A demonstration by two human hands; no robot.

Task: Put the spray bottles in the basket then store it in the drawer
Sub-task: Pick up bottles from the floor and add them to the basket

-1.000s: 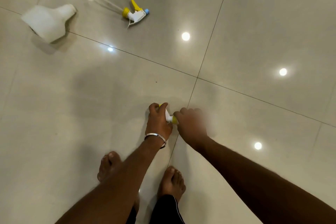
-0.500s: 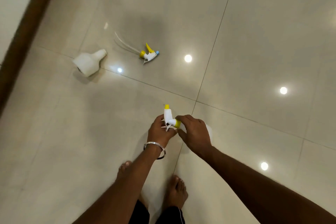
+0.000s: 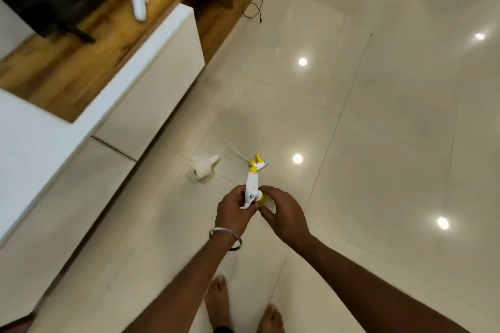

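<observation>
While the person stands barefoot on the tiled floor (image 3: pixel 378 143), both hands meet at mid-frame on one spray bottle (image 3: pixel 267 204). The left hand (image 3: pixel 234 211) grips the white trigger head (image 3: pixel 251 186), whose yellow nozzle tip points away from the body. The right hand (image 3: pixel 284 213) curls around the yellow collar and what appears to be the bottle body, mostly hidden beneath the fingers. Beyond the hands, a second white bottle body (image 3: pixel 203 166) lies on its side on the floor, with a detached trigger head (image 3: pixel 258 163) and its tube just beside it. A white cabinet (image 3: pixel 151 81) stands at the left.
</observation>
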